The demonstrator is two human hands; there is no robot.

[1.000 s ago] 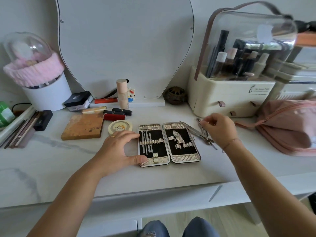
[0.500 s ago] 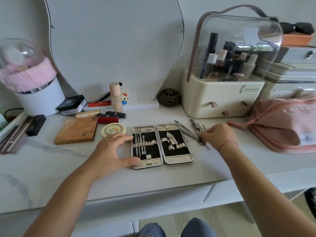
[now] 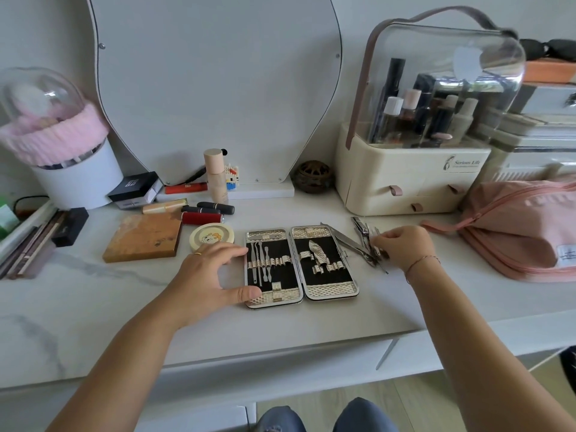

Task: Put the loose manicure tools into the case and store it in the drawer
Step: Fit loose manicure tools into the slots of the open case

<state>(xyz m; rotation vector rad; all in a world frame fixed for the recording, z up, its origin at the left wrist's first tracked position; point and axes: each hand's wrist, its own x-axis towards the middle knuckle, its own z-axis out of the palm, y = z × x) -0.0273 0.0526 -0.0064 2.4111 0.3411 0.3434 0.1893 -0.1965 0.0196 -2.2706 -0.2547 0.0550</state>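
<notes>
The manicure case point(image 3: 300, 294) lies open flat on the white marble-look table, two black-lined halves with silver patterned ends. Thin tools sit strapped in its left half and a clipper in its right half. My left hand point(image 3: 205, 280) rests against the case's left edge, thumb at the lower corner and fingers at the upper side. A pile of loose metal manicure tools point(image 3: 355, 241) lies just right of the case. My right hand point(image 3: 402, 244) is on that pile, its fingers pinched around some of the tools.
A cream cosmetics organiser point(image 3: 411, 179) with a clear dome and small drawers stands behind the tools. A pink pouch point(image 3: 523, 226) lies at the right. Lipsticks point(image 3: 202, 218), a round tin point(image 3: 212, 235) and a wooden compact point(image 3: 143, 236) lie left of the case. A drawer front point(image 3: 280, 360) runs below the table edge.
My right hand has slid down onto the loose tools and closed its fingers on them. My left hand has stayed against the case. The view has shifted slightly.
</notes>
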